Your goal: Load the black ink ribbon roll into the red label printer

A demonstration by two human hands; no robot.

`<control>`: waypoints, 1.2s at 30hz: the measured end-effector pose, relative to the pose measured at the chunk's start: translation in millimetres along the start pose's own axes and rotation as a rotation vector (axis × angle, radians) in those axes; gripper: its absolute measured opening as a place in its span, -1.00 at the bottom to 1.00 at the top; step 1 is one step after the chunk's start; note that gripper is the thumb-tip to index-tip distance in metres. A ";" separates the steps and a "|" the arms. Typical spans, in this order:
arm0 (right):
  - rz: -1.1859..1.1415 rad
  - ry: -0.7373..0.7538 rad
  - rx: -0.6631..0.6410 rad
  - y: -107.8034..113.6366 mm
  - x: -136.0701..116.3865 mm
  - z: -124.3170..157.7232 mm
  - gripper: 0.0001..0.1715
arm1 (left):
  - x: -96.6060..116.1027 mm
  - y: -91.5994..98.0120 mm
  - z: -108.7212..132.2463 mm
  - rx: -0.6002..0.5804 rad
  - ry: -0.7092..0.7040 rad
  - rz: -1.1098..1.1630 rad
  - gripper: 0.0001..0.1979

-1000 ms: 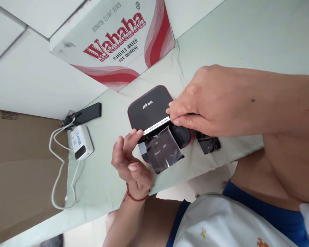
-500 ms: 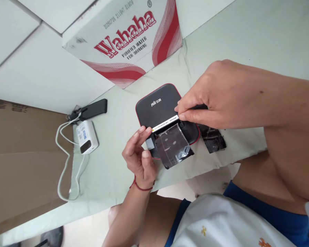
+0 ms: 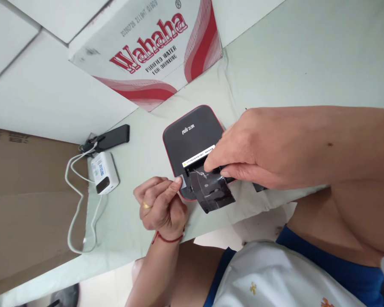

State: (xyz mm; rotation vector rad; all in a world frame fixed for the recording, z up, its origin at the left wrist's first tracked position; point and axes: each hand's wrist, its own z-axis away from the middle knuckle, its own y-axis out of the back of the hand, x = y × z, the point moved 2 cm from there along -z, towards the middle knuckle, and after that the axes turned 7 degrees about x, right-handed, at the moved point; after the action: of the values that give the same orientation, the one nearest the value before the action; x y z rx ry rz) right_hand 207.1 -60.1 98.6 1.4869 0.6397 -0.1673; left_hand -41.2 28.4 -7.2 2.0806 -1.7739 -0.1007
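A black, red-edged device [image 3: 192, 143] marked FEIE lies on the covered table; it looks like a small label printer. Across it runs a white warning strip [image 3: 195, 157]. From the slot below hangs a sheet of shiny black film [image 3: 211, 192], curling past the device's near edge. My right hand [image 3: 243, 149] has its index finger and thumb closed at the film's upper right part, near the slot. My left hand [image 3: 163, 204] is curled, thumb and finger pinching at a small grey tab [image 3: 183, 182] on the device's left front corner.
Behind the device stands a Wahaha water carton [image 3: 147, 51]. To the left are a white power bank [image 3: 105, 172] with a cable [image 3: 75, 183], a black object [image 3: 115, 138], and a brown cardboard box [image 3: 32, 204]. Another black piece [image 3: 259, 187] shows partly under my right hand.
My right hand has moved down and left from the white strip's end onto the film. My left hand's spread fingers have curled and closed at the grey tab. The film has shifted slightly.
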 end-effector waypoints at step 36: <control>0.119 -0.268 -0.104 -23.0 13.0 -49.8 -0.57 | 10.7 4.3 42.1 -0.116 0.160 -0.176 -0.51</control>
State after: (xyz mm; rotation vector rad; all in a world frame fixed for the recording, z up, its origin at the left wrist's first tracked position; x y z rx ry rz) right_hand 192.2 -11.4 74.5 1.3686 0.3380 -0.2338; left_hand -56.2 7.0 -42.1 2.0946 -1.4565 -0.0816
